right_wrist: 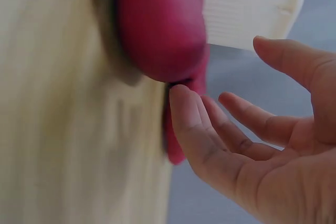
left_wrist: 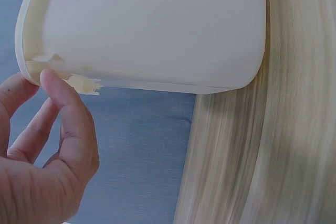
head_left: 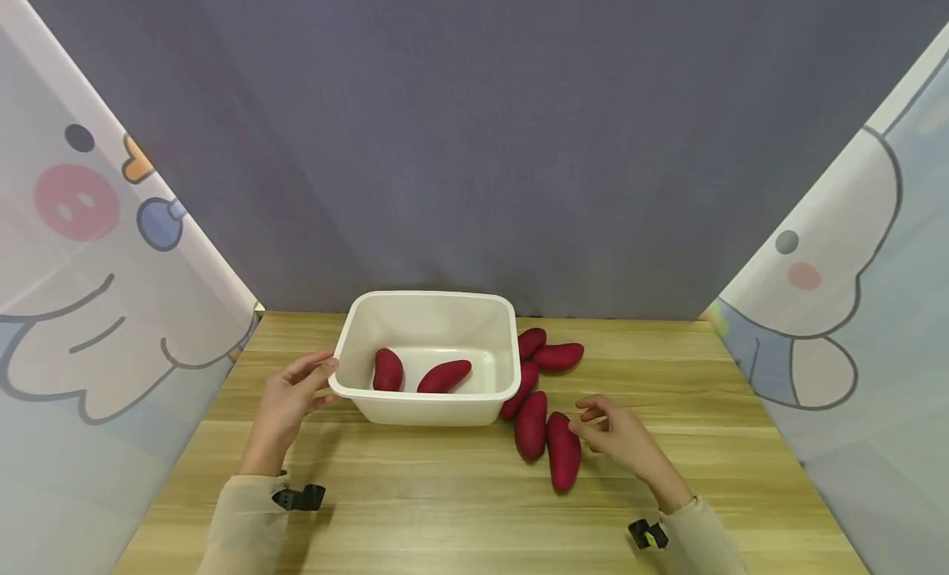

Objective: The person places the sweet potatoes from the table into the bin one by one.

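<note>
A white plastic bin stands on the table with two red-skinned sweet potatoes in it, one at the left and one nearer the middle. My left hand pinches the bin's left rim between thumb and fingers, closely seen in the left wrist view. To the bin's right lie several more sweet potatoes. The nearest sweet potato is beside my right hand, whose fingers are spread and loosely bent with nothing held. In the right wrist view a fingertip is close to a sweet potato; contact cannot be told.
Another sweet potato lies left of the nearest one. Farther back are more, including one lying crosswise. The wooden table ends at a grey cloth wall, with printed cloth panels on both sides.
</note>
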`<state>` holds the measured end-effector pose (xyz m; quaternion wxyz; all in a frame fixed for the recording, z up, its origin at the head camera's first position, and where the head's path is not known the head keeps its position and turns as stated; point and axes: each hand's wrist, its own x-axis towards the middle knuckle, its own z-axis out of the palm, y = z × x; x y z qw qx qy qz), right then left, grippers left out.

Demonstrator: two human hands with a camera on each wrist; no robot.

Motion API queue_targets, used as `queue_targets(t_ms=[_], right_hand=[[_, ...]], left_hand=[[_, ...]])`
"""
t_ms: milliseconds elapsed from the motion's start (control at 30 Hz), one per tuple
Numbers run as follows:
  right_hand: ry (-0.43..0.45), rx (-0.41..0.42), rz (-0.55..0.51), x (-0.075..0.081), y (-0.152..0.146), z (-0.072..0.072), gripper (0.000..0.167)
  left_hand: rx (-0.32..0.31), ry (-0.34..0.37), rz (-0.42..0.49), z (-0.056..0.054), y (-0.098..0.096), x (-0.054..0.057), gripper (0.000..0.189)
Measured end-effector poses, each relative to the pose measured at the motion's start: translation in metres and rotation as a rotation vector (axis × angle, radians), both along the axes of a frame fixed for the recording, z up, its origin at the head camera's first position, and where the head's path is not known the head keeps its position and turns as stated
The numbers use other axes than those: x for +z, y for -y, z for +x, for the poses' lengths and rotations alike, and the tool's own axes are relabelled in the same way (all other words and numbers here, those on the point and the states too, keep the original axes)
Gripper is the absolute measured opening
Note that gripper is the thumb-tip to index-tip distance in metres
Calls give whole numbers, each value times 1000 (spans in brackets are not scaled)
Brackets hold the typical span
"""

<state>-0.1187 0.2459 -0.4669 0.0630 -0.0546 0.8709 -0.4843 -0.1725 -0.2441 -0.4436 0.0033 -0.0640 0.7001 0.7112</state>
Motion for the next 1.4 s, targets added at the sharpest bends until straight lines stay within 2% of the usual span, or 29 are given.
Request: queue_targets(t_ms=[100,200,433,667,867,1000,1400], right_hand=[[30,-14,-47,-8,1,6,49],[38,-32,-26,-13,3,9,50],[39,-82,24,-25,6,10,50],[81,-128,-27,-33,10,9,52],[84,-110,-61,-34,8,9,49],[92,-87,-130,-33,6,10,49],[120,-105,-289,-21,-2,9,52]], left_hand=[[-2,0,2,0,0,0,49],[-4,-1,-1,-1,0,0,48],[1,1,-8,-2,0,-2,48],[-2,2,-6,-3,0,-4,49],[2,11,-9,-3,0,-4,51],[4,11,-6,-3,0,-3,49],[8,18,-1,-1,0,-1,49]])
